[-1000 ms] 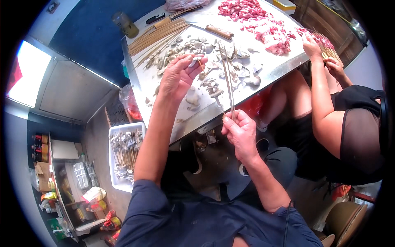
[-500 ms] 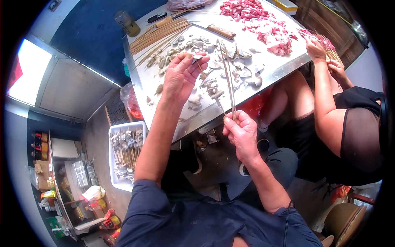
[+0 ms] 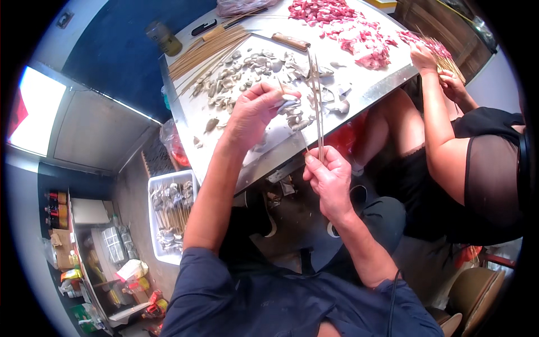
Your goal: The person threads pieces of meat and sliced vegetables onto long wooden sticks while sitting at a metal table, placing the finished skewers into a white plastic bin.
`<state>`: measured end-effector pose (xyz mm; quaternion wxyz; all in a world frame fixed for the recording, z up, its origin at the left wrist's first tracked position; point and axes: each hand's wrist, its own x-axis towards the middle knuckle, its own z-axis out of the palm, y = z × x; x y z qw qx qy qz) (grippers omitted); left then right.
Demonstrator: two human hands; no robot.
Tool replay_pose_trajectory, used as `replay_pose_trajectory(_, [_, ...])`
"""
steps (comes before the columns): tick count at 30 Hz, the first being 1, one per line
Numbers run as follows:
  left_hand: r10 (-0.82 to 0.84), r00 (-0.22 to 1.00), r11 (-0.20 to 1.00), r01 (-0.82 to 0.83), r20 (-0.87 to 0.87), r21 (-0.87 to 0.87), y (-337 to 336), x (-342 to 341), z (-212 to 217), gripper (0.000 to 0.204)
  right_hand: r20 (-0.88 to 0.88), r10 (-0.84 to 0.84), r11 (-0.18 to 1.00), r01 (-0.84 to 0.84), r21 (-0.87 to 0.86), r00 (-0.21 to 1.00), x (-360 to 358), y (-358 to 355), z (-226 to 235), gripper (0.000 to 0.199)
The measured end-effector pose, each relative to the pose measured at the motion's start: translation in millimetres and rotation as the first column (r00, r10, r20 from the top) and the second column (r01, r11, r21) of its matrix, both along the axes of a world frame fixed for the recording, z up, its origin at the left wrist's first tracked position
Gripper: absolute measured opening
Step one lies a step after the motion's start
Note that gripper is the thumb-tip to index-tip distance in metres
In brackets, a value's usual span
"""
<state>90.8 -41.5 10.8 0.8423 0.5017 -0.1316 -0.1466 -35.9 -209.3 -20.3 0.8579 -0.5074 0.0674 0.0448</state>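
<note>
My right hand (image 3: 329, 178) is closed round several thin bamboo skewers (image 3: 318, 115) that point up and away from me. One of them slants left and carries grey mushroom pieces (image 3: 296, 119), probably oyster mushrooms, threaded near its upper part. At its upper end my left hand (image 3: 255, 109) pinches another mushroom piece (image 3: 289, 99), and a skewer tip pokes up beside the fingers. Loose mushroom pieces (image 3: 222, 92) lie spread over the white table (image 3: 387, 76) behind and left of my hands.
Unused skewers (image 3: 210, 53) lie at the table's far left, near a jar (image 3: 164, 38). Chopped raw meat (image 3: 368, 45) is heaped at the far right. A white basket (image 3: 152, 216) of mushroom skewers stands low left. On the right, another person's hands (image 3: 424, 59) hold meat skewers.
My left hand has brought its mushroom piece down and right onto the skewer's tip, which now shows past the fingers. My right hand stays about where it was.
</note>
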Motion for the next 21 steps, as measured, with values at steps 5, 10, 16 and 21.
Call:
replay_pose_trajectory(5, [0.186,0.962,0.917,-0.243,0.201,0.315,-9,18,3,0.010,0.006,-0.030,0.999,0.030,0.035,1.000,2,-3,9,0.004])
replay_pose_trajectory(10, [-0.169,0.728,0.593,-0.463,0.664,0.659,-44,27,0,0.018,-0.004,-0.080,0.994,0.080,0.077,0.997,2,-13,14,0.004])
replay_pose_trajectory(16, [-0.106,0.855,0.827,-0.207,0.507,0.522,-55,39,-15,0.016,-0.029,-0.099,0.988,0.102,0.119,0.995,2,-17,17,0.004])
replay_pose_trajectory(21, [0.202,0.894,0.828,-0.375,0.401,0.418,-35,33,-3,0.011,-0.033,-0.071,0.988,0.075,0.133,0.997,3,-18,18,0.004])
